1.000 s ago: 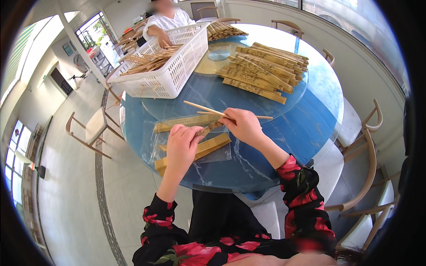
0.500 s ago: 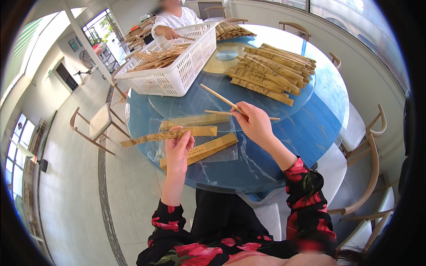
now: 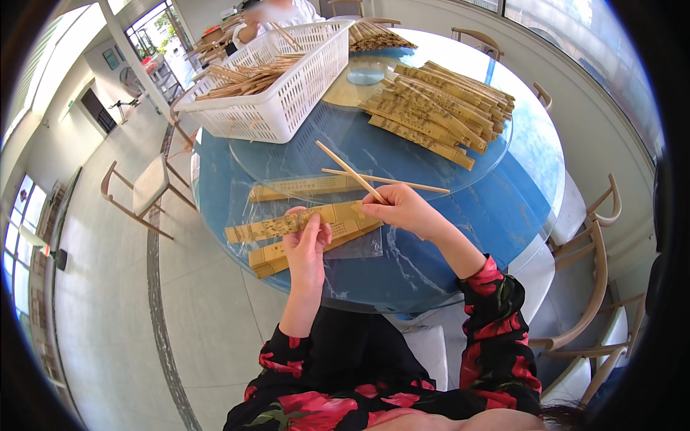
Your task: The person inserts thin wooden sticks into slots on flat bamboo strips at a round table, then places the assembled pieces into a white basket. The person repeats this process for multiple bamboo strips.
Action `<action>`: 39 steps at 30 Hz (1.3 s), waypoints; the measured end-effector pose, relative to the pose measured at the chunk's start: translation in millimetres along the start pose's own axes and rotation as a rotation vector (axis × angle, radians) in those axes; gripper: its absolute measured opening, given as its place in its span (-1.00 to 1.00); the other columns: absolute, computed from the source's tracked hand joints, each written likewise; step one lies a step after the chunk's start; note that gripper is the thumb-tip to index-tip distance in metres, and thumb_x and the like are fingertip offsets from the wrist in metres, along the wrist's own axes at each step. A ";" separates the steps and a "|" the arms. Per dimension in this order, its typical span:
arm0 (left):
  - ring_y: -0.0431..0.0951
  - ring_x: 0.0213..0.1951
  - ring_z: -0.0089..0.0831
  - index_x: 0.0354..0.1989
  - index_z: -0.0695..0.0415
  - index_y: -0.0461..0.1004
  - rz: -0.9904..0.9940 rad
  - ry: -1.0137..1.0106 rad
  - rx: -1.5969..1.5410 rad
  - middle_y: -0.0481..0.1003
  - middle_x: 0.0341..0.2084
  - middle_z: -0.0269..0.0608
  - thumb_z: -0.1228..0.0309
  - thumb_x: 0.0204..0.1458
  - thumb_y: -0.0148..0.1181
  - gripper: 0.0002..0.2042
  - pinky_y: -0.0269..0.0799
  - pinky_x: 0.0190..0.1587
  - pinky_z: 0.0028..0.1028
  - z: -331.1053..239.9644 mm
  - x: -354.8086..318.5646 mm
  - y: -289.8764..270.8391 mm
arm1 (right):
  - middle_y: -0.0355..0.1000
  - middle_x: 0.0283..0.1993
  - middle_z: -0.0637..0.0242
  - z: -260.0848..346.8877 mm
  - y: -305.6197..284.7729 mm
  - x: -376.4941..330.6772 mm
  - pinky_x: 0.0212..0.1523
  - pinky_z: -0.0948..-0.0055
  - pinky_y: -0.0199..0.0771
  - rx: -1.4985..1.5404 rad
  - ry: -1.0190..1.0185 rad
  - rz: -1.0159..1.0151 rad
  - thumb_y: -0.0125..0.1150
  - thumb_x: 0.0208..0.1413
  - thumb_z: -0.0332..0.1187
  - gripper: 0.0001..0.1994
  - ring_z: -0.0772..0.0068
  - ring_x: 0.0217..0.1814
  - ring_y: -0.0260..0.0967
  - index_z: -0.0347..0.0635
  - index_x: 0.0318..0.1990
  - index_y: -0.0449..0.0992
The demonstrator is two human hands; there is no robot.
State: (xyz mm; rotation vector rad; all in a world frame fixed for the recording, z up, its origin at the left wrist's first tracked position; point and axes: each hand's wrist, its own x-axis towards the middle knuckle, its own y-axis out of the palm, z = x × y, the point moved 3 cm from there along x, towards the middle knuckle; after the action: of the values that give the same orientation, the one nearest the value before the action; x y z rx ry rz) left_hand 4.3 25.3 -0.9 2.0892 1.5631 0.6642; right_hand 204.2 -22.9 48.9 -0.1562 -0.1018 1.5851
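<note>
My left hand [image 3: 307, 243] grips a tan paper chopstick sleeve [image 3: 287, 223], held level above the blue round table [image 3: 503, 215]. At the sleeve's right end my right hand [image 3: 402, 207] pinches a pair of wooden chopsticks [image 3: 351, 172] whose tips splay up and to the right. Under my hands lie two more paper sleeves [image 3: 305, 187] and a clear plastic bag [image 3: 359, 248] on the glass.
A white plastic basket [image 3: 287, 100] full of loose chopsticks stands at the table's far left. A pile of filled sleeves [image 3: 438, 111] lies on the glass turntable [image 3: 366, 75]. Another person [image 3: 277, 14] sits across. Wooden chairs [image 3: 596, 287] ring the table.
My left hand lifted one sleeve off the table and brought it level toward the right hand. The right hand with the chopsticks came down to the sleeve's end.
</note>
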 end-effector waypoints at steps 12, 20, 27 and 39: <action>0.36 -0.52 -0.68 -0.14 0.15 0.39 0.230 -0.085 0.252 0.38 -0.50 -0.42 0.48 0.23 0.20 -0.88 0.19 -0.51 -0.64 6.9 -7.0 10.2 | 0.44 -0.44 0.52 1.3 8.6 -5.0 -0.36 0.63 0.28 -0.078 -0.011 0.119 0.29 0.17 -0.36 -0.83 0.75 -0.39 0.26 -0.31 -0.23 0.62; 0.36 -0.52 -0.72 -0.22 0.13 0.40 0.254 -0.131 0.296 0.42 -0.52 -0.39 0.48 0.23 0.22 -0.90 0.25 -0.49 -0.69 12.9 -8.0 10.9 | 0.37 -0.46 0.58 1.6 11.1 -7.3 -0.42 0.60 0.20 -0.068 -0.056 0.152 0.30 0.17 -0.36 -0.84 0.76 -0.42 0.18 -0.29 -0.24 0.60; 0.36 -0.52 -0.74 -0.26 0.12 0.38 0.292 -0.040 0.374 0.42 -0.53 -0.40 0.48 0.23 0.21 -0.89 0.24 -0.49 -0.72 13.8 -8.3 14.7 | 0.26 -0.59 0.23 -0.7 8.4 -4.5 -0.43 0.37 0.24 -0.280 -0.133 0.044 0.32 0.06 -0.35 -0.79 0.45 -0.51 0.17 -0.34 -0.40 0.47; 0.43 -0.56 -0.69 -0.32 0.25 0.42 0.525 -0.136 0.601 0.51 -0.47 -0.26 0.50 0.19 0.25 -0.87 0.29 -0.52 -0.69 -4.2 -36.2 38.2 | 0.38 -0.48 0.03 -0.2 -6.9 -5.8 -0.35 0.15 0.33 -0.523 -0.199 -0.228 0.22 0.04 -0.30 -0.78 -0.06 -0.40 0.34 -0.31 -0.41 0.45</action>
State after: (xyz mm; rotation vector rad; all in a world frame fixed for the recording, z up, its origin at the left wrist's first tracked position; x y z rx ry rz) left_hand 21.5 -19.2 21.7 2.9702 1.2337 0.2005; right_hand 211.2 -28.5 50.0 -0.3796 -0.6692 1.3150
